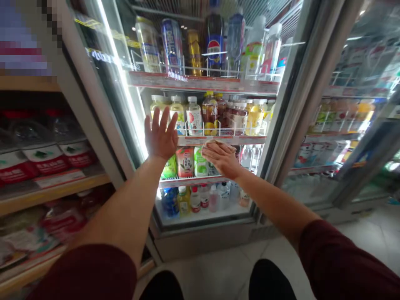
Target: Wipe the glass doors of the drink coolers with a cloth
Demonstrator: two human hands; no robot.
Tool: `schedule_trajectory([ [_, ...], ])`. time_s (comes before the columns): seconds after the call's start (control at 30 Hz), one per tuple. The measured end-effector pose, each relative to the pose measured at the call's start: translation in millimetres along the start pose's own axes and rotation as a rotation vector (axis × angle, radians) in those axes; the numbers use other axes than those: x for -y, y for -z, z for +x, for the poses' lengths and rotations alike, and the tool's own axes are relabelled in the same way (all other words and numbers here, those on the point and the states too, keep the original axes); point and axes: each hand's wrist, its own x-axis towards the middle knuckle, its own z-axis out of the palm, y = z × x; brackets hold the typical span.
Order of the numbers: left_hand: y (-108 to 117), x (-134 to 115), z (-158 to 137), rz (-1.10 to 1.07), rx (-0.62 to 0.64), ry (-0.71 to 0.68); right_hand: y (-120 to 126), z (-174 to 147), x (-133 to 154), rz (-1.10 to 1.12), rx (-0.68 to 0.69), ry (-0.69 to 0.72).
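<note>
My left hand (161, 135) is raised with its fingers spread, up against the glass door (190, 208) of a lit drinks fridge. Nothing is in it. Lower and to the right, my right hand (221, 157) lies flat over a pale cloth (232, 148), pressing it to the glass. Most of the cloth is hidden under the palm and fingers. Behind the glass, bottles with white caps (194, 116) stand on the middle shelf near my left hand. A red drink pack (185, 162) shows on the shelf between my hands.
Tall cans and a dark cola bottle (214, 41) fill the top shelf inside. At left, an open wooden shelf (56, 189) carries red-labelled bottles (40, 154). Another glass-fronted fridge (331, 125) adjoins at right. Pale floor tiles (215, 271) lie below, and my knees show there.
</note>
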Motion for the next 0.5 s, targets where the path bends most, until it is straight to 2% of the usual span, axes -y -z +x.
schedule_trajectory([
  [0.03, 0.7, -1.1, 0.3, -0.002, 0.010, 0.005, 1.2, -3.3, -0.5, 0.035, 0.042, 0.006],
  [0.07, 1.2, -2.0, 0.7, -0.005, 0.018, 0.009, 2.9, -4.2, -3.9, 0.052, 0.027, -0.054],
  [0.17, 1.9, -3.0, 1.4, -0.021, 0.024, 0.016, 6.8, 3.6, -19.7, 0.027, -0.238, -0.365],
  [0.23, 1.7, -2.4, 1.6, -0.032, 0.018, 0.014, 4.6, 7.7, -19.9, -0.014, -0.362, -0.448],
  [0.3, 1.2, -1.3, 1.4, -0.049, 0.007, 0.012, -1.7, 4.5, -7.2, -0.041, -0.309, -0.374],
  [0.4, 0.0, 0.4, 0.8, -0.074, -0.005, 0.006, -10.5, -7.0, 16.2, 0.014, 0.001, -0.085],
  [0.43, -0.3, 0.8, 0.6, -0.079, -0.008, 0.006, -11.0, -8.8, 19.3, 0.036, 0.065, -0.038],
  [0.47, -0.6, 1.1, 0.4, -0.083, -0.009, 0.006, -10.1, -8.4, 19.0, 0.045, 0.074, -0.049],
  [0.5, -0.7, 1.2, 0.3, -0.086, -0.009, 0.005, -7.9, -5.7, 15.8, 0.034, 0.026, -0.114],
])
